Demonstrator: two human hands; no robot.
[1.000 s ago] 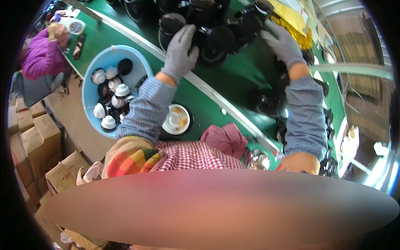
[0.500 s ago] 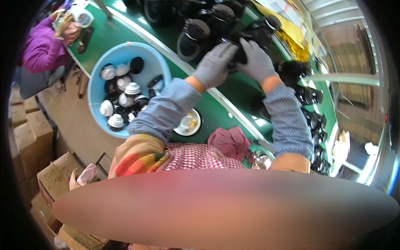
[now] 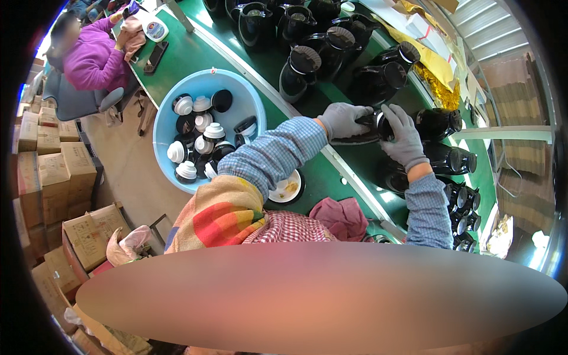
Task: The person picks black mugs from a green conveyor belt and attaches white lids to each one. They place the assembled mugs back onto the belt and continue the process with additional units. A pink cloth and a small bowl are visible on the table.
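Observation:
Both my hands wear grey gloves and work on one glossy black jug (image 3: 383,126) above the green bench. My left hand (image 3: 345,120) has its fingers closed on the jug's left side. On the other side, my right hand (image 3: 403,141) curls its fingers over the round end. The jug looks tilted over, and the gloves hide part of it. Upright black jugs (image 3: 299,74) stand beyond my left hand. Past my right hand, more black jugs (image 3: 439,123) lie on their sides.
A light blue tub (image 3: 158,127) of black-and-white lids (image 3: 214,131) stands on the left. Near me are a white dish (image 3: 288,187) with yellowish bits and a pink cloth (image 3: 339,218). A metal rail (image 3: 248,77) crosses the bench. A person in purple (image 3: 97,64) sits far left.
My hands have moved right and nearer, away from the upright jugs, with a black jug now plainly between them. The whole view has shifted a little.

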